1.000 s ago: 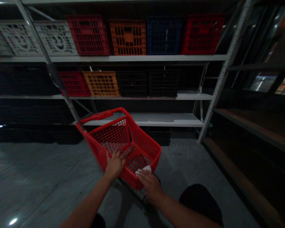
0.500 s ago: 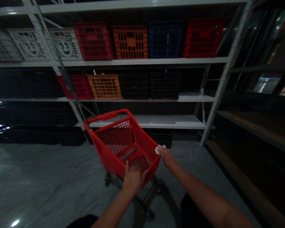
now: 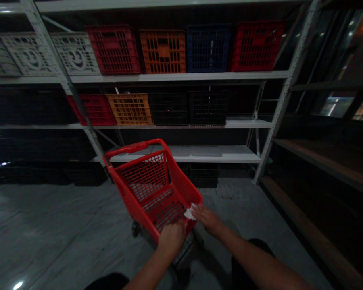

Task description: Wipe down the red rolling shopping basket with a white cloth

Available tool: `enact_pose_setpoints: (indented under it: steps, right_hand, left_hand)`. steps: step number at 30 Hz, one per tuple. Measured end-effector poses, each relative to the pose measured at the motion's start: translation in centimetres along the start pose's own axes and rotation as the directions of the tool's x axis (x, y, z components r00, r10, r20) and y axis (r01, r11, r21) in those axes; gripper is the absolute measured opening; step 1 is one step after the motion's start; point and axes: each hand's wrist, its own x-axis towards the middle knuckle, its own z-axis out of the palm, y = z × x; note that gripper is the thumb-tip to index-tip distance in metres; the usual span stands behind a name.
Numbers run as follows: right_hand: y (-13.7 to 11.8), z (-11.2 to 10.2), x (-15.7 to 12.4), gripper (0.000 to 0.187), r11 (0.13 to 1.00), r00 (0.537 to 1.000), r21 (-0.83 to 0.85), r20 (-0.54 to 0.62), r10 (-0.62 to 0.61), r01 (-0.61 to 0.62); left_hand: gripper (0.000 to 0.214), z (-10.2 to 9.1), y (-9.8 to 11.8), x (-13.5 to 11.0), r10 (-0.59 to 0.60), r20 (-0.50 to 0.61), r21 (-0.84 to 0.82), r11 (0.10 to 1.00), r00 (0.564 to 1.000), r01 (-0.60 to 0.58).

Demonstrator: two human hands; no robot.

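A red shopping cart (image 3: 145,171) with mesh sides stands before me, its handle on the far side. My left hand (image 3: 172,235) is closed over the cart's near rim, the fingers curled inside. In my right hand (image 3: 207,218) is a crumpled white cloth or tissue (image 3: 191,211), pressed to the cart's near right rim. The palm sides of both hands are hidden. Only part of the wheels shows under the basket.
Behind the cart rises a white metal rack (image 3: 181,76) with red, orange (image 3: 163,52), blue (image 3: 208,50), white and black crates. A brown-edged shelf (image 3: 323,159) runs along the right. Grey concrete floor (image 3: 45,225) spreads left.
My right hand has slid the white cloth left and toward me, from the cart's right corner along the near rim. My left hand's fingers have curled in over the rim.
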Motion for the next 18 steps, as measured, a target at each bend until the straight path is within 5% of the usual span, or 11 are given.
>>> enact_pose_setpoints:
  steps: [5,10,14,18]
  right_hand:
    - [6.0,-2.3,1.7,0.051,0.991,0.99,-0.038,-0.067,0.127,-0.13]
    - [8.6,-3.8,5.7,0.054,0.937,0.904,-0.044,-0.282,0.32,-0.346]
    - [6.3,-2.3,6.5,0.05,0.944,0.934,0.049,-0.136,0.33,-0.327]
    - [1.3,0.3,3.1,0.05,0.95,0.953,0.133,-0.08,0.293,-0.281]
  left_hand:
    - [0.044,-0.1,-0.8,-0.9,0.018,0.012,0.044,0.999,1.0,-0.018]
    - [0.048,0.3,-2.3,-1.4,0.068,0.025,0.06,0.996,0.997,-0.07]
    - [0.052,0.4,-3.8,-2.1,0.09,0.017,0.076,0.993,0.996,-0.091]
    - [0.059,0.1,-5.5,-2.6,0.129,0.021,0.085,0.988,0.991,-0.131]
